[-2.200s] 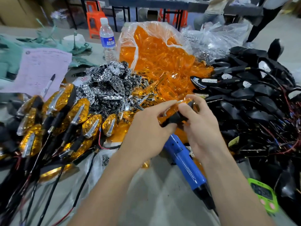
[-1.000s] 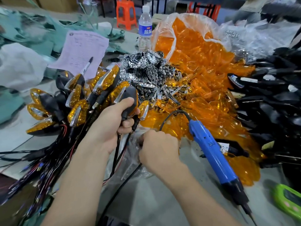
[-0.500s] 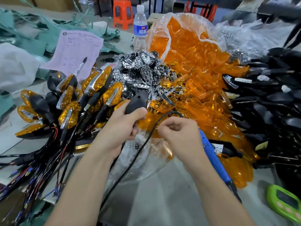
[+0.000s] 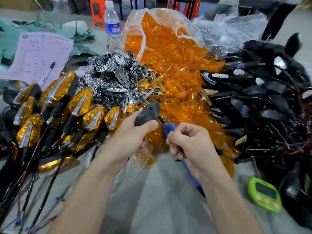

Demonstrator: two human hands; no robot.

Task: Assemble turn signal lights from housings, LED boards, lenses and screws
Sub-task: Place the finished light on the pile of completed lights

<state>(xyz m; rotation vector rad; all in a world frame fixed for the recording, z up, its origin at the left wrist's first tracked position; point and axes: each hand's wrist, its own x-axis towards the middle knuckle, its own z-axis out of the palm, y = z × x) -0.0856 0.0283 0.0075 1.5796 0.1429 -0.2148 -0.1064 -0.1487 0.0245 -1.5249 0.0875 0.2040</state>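
L hand (image 4: 133, 137) grips a black turn-signal housing (image 4: 148, 113), back side up w/ a small hole showing, thumb across its stem. R hand (image 4: 189, 144) sits just beside it, not touching, fingers curled into a loose fist; can't tell if a screw is pinched inside. Blue electric screwdriver (image 4: 194, 179) lies on the counter (image 4: 160, 208) under the R wrist. Beyond both hands: heap of amber lenses (image 4: 168, 53) and silvery perforated plates (image 4: 111, 76). Left of L hand: finished lights (image 4: 79, 100) w/ wires. Right of R hand: pile of black housings (image 4: 261, 102). Risk: any small screw that slips would likely vanish into the lens heap; the R wrist could nudge the screwdriver.
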